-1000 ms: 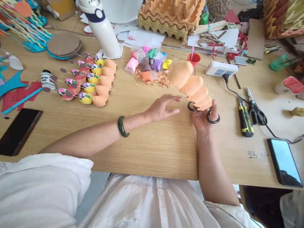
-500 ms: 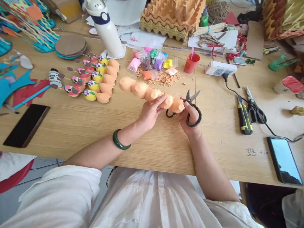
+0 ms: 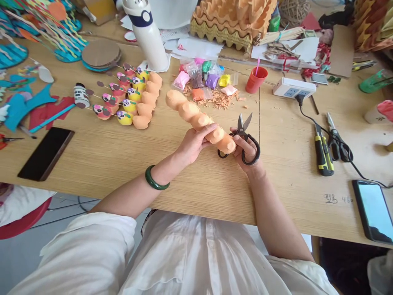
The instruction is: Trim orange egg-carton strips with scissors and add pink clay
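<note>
My left hand (image 3: 194,144) is closed round the middle of an orange egg-carton strip (image 3: 189,111), a row of several bumps slanting down to the right above the table. In my right hand (image 3: 248,152) is a pair of black-handled scissors (image 3: 245,125), blades parted and aimed away from me. Fingers of that hand also meet the strip's near right end. Left of the strip lie similar orange egg-carton cups (image 3: 146,103), beside yellow painted cups (image 3: 125,118) and pink painted cups (image 3: 102,112) with small decorations.
Behind stand a white bottle (image 3: 150,41), bags of coloured clay (image 3: 211,81), a red cup (image 3: 256,80) and stacked egg trays (image 3: 233,24). To the right are a power strip (image 3: 294,88), a cutter (image 3: 323,153), other scissors (image 3: 337,143) and a phone (image 3: 373,211). A dark phone-like slab (image 3: 46,153) lies left.
The view has shifted, so the table things sit further right. The strip now slants more steeply, its far end nearer the clay bags. Both hands keep their holds.
</note>
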Demonstrator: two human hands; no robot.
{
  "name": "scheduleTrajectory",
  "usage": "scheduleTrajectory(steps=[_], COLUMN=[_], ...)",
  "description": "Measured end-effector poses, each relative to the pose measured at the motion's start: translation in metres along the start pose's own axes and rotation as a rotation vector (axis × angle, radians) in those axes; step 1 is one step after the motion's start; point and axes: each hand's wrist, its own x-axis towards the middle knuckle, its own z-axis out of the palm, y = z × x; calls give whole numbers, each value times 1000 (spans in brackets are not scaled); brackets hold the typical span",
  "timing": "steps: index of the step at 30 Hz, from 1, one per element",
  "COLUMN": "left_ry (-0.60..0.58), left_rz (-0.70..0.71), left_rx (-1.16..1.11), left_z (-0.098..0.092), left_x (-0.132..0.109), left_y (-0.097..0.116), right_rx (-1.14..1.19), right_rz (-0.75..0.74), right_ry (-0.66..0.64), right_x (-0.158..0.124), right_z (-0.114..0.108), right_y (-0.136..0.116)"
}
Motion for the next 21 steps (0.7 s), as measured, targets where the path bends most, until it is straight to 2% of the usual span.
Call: scheduleTrajectory(steps=[5, 10, 14, 21], left_ry=[-103, -214, -191, -66], left_rz=[-7, 22, 16, 88], left_rx=[-105, -111, -106, -104], left_z=[0, -1, 1, 1], left_x=[-3, -8, -10, -17], left_y=[7, 8, 5, -10], right_rx=[69, 11, -23, -157], right_rz=[50, -14, -25, -136], right_ry=[-19, -18, -14, 15], right_x=[3, 9, 5, -9], right_z=[-5, -15, -10, 11], right_y=[1, 2, 4, 11])
